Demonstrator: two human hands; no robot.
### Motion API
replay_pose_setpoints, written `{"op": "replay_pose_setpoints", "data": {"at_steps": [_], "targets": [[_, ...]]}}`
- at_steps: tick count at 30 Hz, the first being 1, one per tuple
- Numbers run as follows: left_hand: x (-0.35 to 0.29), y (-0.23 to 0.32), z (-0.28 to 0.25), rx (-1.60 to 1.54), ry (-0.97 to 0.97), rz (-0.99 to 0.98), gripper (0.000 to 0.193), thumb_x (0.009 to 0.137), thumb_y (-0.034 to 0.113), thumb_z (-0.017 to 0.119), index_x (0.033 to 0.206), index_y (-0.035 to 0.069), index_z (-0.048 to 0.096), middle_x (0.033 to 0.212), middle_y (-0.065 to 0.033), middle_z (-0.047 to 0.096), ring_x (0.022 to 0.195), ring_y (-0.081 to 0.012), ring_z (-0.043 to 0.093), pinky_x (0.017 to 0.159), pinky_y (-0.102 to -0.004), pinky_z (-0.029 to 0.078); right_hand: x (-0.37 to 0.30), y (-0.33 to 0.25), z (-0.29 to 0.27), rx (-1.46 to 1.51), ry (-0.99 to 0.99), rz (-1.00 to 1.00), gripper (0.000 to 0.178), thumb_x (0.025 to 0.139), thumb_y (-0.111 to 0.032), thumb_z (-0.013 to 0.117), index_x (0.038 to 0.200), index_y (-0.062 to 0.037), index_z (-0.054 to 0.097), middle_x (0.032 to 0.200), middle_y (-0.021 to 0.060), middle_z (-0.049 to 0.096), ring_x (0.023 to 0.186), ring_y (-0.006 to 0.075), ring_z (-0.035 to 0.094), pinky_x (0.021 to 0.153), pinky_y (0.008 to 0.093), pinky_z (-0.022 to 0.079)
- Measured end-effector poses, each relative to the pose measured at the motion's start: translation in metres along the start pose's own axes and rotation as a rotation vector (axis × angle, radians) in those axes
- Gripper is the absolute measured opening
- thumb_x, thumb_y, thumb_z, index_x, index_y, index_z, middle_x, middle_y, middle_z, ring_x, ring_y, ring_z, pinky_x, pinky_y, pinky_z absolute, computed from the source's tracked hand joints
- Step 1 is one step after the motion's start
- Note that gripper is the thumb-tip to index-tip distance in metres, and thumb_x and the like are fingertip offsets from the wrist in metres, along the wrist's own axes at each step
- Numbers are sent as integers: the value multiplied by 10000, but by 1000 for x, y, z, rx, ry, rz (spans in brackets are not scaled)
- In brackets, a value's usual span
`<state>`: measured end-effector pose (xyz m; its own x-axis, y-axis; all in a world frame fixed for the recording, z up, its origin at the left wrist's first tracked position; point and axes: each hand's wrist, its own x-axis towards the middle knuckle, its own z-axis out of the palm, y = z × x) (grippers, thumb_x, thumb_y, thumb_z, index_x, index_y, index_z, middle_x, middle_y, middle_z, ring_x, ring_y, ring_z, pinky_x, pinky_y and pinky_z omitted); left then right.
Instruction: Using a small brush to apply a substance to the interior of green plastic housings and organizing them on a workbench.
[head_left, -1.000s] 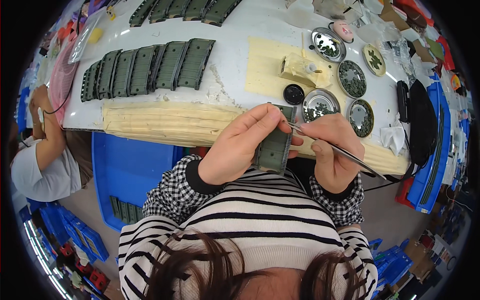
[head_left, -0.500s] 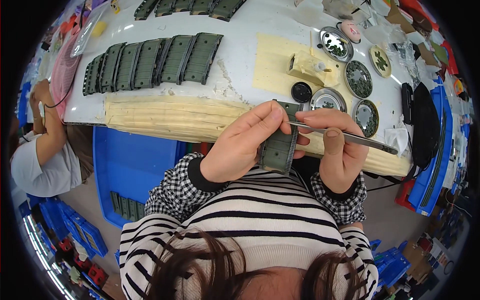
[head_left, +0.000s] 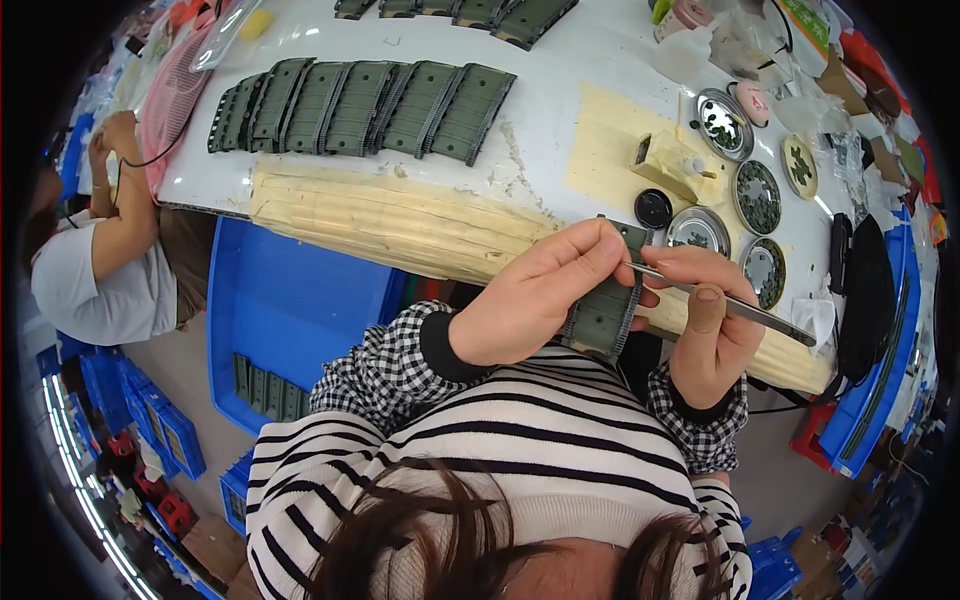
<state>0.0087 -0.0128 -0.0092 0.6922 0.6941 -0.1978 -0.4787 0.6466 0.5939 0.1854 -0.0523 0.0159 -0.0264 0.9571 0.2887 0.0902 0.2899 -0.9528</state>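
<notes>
A dark green panel (head_left: 604, 315) with ribbed edges is held upright in front of my striped top, at the table's front edge. My left hand (head_left: 540, 295) grips it from the left, thumb and forefinger pinched together over its upper part. Anything tiny in that pinch is hidden. My right hand (head_left: 715, 325) is closed on metal tweezers (head_left: 765, 317), whose tips reach the left fingertips over the panel. Some right fingers lie behind the panel's right edge.
A row of similar panels (head_left: 360, 108) lies at left. Dishes of small green parts (head_left: 757, 197), a black round cap (head_left: 653, 208) and a cream block (head_left: 672, 165) stand right. A blue bin (head_left: 290, 300) sits below the table edge. Another person (head_left: 110, 255) works at far left.
The whole view has shifted, so table, bin and hands all appear farther right. Both hands keep nearly the same grip, tweezer tips still at the left fingertips.
</notes>
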Motion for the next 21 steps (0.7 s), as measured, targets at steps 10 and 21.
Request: {"op": "replay_pose_setpoints", "data": {"at_steps": [10,21], "targets": [[-4,6,0,40,63,42,295,1038,158,423,1311,53,393,1214,-161,544,1075,-252,627,912,-401,565,4,10,-6,-30,199,0,351,1056,-221,417,1022,59,628,1011,178,682,855,202,674,826,308,511],[-8,22,-11,-10,236,134,591,933,15,554,1469,18,308,1315,-177,524,1105,-235,618,970,-379,538,15,49,-17,-518,233,-106,119,951,-71,590,958,-1,687,821,90,666,818,189,577,724,284,477]]}}
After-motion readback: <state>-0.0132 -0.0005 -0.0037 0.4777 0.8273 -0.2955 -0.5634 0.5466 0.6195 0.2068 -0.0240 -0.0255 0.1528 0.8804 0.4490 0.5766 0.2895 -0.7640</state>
